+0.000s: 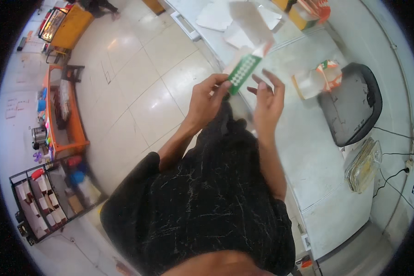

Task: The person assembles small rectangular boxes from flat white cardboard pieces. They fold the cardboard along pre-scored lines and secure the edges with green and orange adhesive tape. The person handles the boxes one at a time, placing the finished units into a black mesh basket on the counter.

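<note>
Pinched between the thumb and fingers of my left hand [207, 99] is a partly folded paperboard carton [244, 72], held by its lower end. Its near panel is green with a white pattern, and a pale flap, blurred, rises from it toward the top. Just to its right, my right hand [268, 99] is open, fingers apart and bent, holding nothing; whether a fingertip brushes the carton I cannot tell. Both hands are in the air by the edge of a white table [317, 184]. On that table, right of my right hand, sits an orange and white carton [315, 80].
Flat white card pieces [214, 17] lie at the table's far end, near an orange and green box [303, 16]. A black-rimmed grey panel [352, 108] and a plastic-wrapped bundle [363, 165] stand along the right wall. Left are an orange shelf [73, 124] and a black rack [43, 202].
</note>
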`<act>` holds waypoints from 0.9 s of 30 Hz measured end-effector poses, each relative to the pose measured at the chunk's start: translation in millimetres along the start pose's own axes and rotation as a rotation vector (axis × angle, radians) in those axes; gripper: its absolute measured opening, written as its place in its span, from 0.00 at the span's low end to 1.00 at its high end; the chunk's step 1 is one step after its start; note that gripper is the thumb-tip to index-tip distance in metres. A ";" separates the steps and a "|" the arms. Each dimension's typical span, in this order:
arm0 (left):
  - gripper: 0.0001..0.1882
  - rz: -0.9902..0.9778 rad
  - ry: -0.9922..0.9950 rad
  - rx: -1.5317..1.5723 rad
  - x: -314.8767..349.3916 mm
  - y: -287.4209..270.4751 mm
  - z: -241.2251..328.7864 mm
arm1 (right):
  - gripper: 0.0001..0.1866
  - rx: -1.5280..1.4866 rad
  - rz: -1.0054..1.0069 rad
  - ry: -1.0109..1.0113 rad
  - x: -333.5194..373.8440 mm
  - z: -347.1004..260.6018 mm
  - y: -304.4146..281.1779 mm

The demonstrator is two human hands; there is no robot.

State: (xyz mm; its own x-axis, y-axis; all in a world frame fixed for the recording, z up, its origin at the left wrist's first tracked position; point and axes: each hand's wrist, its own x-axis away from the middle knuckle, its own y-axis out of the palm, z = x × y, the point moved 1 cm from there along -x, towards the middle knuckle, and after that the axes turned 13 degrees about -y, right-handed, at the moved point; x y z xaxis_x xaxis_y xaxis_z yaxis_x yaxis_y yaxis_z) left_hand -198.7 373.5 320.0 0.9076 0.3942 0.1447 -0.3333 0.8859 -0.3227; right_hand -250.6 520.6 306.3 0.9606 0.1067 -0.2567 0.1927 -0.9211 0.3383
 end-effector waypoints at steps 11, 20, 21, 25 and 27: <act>0.06 -0.126 0.353 -0.624 -7.9 -7.6 -3.4 | 0.16 0.620 0.049 -0.161 -34.4 -2.6 -34.4; 0.13 -0.204 0.317 -0.757 -21.6 0.8 -31.1 | 0.10 0.468 0.053 -0.086 -15.3 29.9 -45.8; 0.14 -0.233 0.249 -0.662 -23.3 12.6 -24.9 | 0.10 0.414 0.077 -0.026 -12.2 33.6 -45.9; 0.11 -0.358 0.133 -0.371 -36.0 35.2 -35.6 | 0.10 0.292 0.125 0.100 -5.2 34.6 -47.6; 0.10 -0.339 0.087 -0.315 -35.5 38.9 -40.0 | 0.10 0.338 0.108 0.131 -4.8 29.5 -49.7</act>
State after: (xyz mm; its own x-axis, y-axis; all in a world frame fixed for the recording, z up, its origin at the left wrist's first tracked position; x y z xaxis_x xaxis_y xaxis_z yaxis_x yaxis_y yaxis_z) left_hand -233.7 384.1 264.9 0.9745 0.0617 0.2159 0.0666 0.8386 -0.5407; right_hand -270.7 554.8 264.0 0.9934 0.0295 -0.1106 0.0334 -0.9989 0.0339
